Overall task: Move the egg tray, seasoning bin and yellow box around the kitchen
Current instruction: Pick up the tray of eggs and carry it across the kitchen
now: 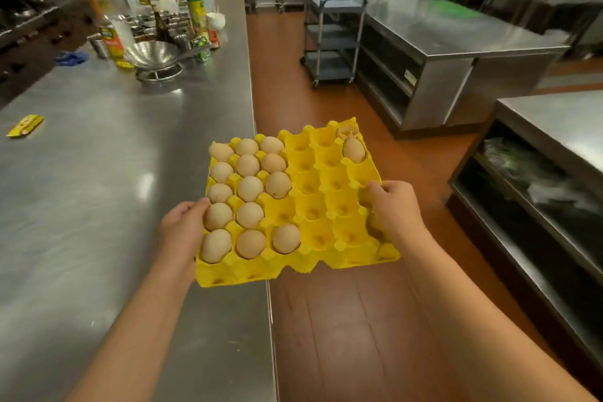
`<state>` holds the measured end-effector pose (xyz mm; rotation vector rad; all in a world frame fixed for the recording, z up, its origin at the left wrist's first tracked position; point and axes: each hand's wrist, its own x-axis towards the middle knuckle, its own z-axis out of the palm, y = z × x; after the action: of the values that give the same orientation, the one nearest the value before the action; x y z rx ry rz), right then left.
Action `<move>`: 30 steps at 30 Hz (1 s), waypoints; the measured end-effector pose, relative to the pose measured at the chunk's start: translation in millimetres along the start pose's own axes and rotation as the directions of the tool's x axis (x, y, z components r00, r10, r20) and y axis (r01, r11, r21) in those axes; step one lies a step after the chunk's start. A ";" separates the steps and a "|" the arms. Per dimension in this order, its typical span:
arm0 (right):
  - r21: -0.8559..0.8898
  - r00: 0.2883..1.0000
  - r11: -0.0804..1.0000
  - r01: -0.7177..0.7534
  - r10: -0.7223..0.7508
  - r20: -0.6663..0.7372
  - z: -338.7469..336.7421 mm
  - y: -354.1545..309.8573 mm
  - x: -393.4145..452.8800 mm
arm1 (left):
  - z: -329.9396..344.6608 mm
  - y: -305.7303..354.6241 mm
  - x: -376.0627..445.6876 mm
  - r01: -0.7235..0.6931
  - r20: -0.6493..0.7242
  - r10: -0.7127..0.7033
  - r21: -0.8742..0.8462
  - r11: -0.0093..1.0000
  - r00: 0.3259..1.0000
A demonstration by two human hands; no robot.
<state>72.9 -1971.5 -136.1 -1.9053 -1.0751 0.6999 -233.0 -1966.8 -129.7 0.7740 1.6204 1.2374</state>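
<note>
A yellow egg tray (321, 202) is held in the air over the right edge of the long steel counter (98, 206) and the aisle. Several brown eggs fill its left half; one egg and a broken shell sit at its far right corner. My left hand (182, 232) grips the tray's left edge. My right hand (396, 209) grips its right edge. A small flat yellow box (25, 126) lies on the counter at the left. A cluster of steel seasoning containers (163, 24) stands at the counter's far end.
A steel bowl on a ring stand (153, 57), bottles and a green canister (196, 15) crowd the far counter. A grey trolley (332, 39) stands in the brown-floored aisle. Steel tables with lower shelves stand at the right (456, 33) and near right (554, 121).
</note>
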 end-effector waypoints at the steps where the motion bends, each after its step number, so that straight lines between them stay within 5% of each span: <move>1: 0.001 1.000 1.000 -0.009 0.009 -0.011 -8.1 5.8 1.8 | 8.3 -0.8 -4.2 0.003 0.016 -0.003 0.001 1.000 1.000; 19: 0.083 0.974 0.991 -0.105 0.119 -0.194 -285.7 129.0 81.9 | 305.9 -1.0 -137.4 -0.081 0.239 0.070 0.038 0.996 0.968; 30: 0.215 0.807 0.930 -0.299 0.367 -0.462 -425.3 234.1 115.3 | 526.2 -5.3 -178.9 -0.183 0.562 0.065 0.156 0.971 0.825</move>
<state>554.0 -2103.7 -128.3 -2.0236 -0.3596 0.4114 321.4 -1929.9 -117.4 1.2571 1.2311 0.8230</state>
